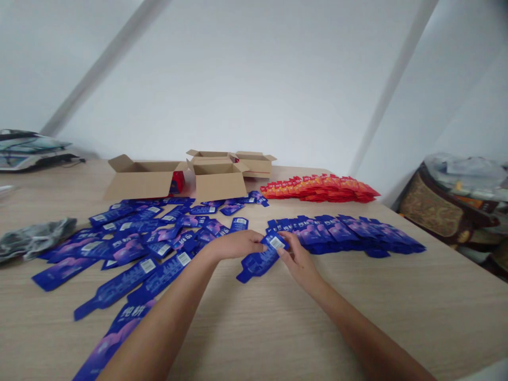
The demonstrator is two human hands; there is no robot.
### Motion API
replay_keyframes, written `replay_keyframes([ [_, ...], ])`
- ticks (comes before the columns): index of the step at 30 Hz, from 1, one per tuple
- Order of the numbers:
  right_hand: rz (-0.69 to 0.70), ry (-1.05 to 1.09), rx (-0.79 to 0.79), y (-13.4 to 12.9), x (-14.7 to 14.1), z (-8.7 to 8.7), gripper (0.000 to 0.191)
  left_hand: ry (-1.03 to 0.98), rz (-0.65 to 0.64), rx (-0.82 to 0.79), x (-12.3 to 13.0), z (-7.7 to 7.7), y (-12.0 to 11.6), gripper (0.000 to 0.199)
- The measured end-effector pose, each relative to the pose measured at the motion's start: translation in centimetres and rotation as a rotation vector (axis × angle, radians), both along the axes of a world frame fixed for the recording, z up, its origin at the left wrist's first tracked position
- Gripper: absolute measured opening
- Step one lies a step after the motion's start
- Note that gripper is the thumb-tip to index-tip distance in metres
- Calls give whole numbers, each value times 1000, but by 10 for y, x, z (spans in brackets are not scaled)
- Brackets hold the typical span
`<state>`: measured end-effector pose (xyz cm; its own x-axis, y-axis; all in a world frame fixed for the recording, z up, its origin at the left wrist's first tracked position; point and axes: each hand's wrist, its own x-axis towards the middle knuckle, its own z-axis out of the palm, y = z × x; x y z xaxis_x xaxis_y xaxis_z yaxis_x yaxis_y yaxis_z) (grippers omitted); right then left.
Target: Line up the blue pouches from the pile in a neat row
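Observation:
Both my hands hold one blue pouch [259,261] above the table, its barcode side up and its narrow spout end pointing down to the left. My left hand [239,244] grips its left edge with thumb and fingers. At the barcode end, my right hand [296,257] pinches the right edge. Just beyond my right hand runs an overlapping row of blue pouches [337,231], printed with pink and white. To the left of my left hand lies a loose, jumbled spread of the same blue pouches [127,248], some barcode side up.
Open cardboard boxes [220,182] stand at the back, with a red-and-blue item [177,182] beside one. A row of red pouches [321,188] lies back right. Grey cloth [35,238] sits at the left. A patterned chair [436,203] with plastic bags stands beyond the right edge.

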<state>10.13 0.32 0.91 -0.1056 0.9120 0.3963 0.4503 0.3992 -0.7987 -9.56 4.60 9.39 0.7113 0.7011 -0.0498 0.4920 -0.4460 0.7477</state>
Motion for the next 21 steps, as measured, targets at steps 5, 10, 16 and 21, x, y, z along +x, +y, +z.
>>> replay_keyframes([
  [5,-25,252,-182,1,6,-3,37,-167,-45,-222,20,-17,3,25],
  [10,-73,102,-58,-1,16,3,39,-243,-21,-244,29,-39,10,26],
  [16,-34,-62,21,-9,16,7,39,-326,62,21,44,-38,2,18],
  [21,-36,212,-111,-8,15,6,45,-275,177,414,46,-17,-21,17],
])
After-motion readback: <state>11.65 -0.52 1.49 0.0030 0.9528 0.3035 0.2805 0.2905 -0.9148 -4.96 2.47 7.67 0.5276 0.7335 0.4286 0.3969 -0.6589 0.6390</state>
